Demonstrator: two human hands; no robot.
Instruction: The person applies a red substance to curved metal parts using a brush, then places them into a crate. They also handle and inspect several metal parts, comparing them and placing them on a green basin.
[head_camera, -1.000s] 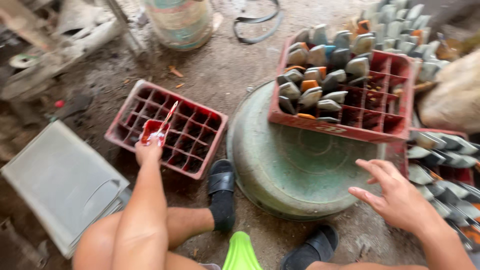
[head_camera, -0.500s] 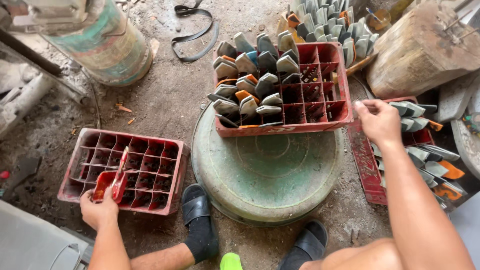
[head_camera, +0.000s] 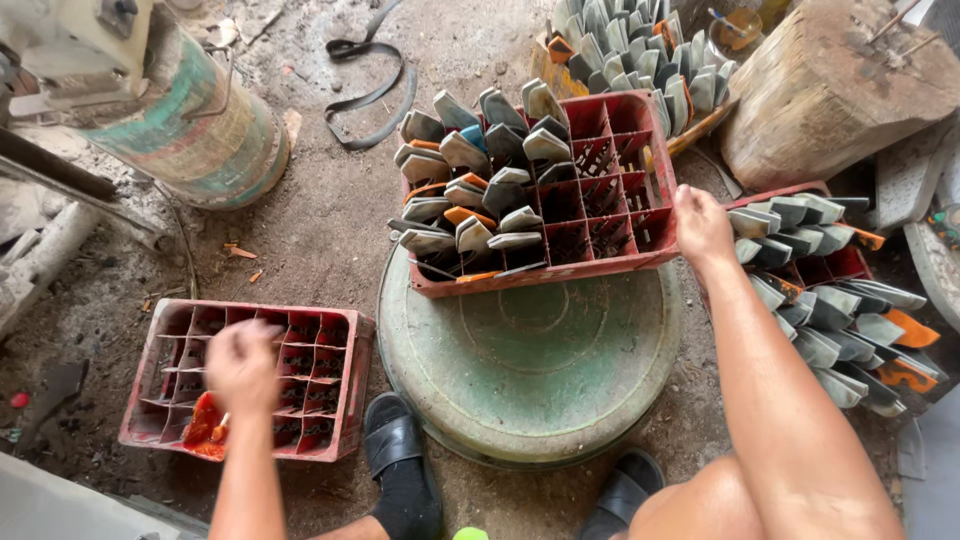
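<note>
1. My left hand, blurred, grip unreadable, hovers over the gridded red plastic crate near an orange blade.
2. My right hand reaches grey metal blades; I cannot tell its grip.
3. A dented green metal lid lies on the gritty dirt floor.

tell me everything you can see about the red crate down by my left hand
The red crate is a worn, dusty plastic bottle crate with a grid of small square compartments, standing flat on the dirt floor left of the round green lid. Nearly all of its cells look empty; an orange-red piece lies in the near corner cells. The left hand hangs over that near side, blurred, so contact cannot be told. A black sandal sits close to its right near corner.
</note>
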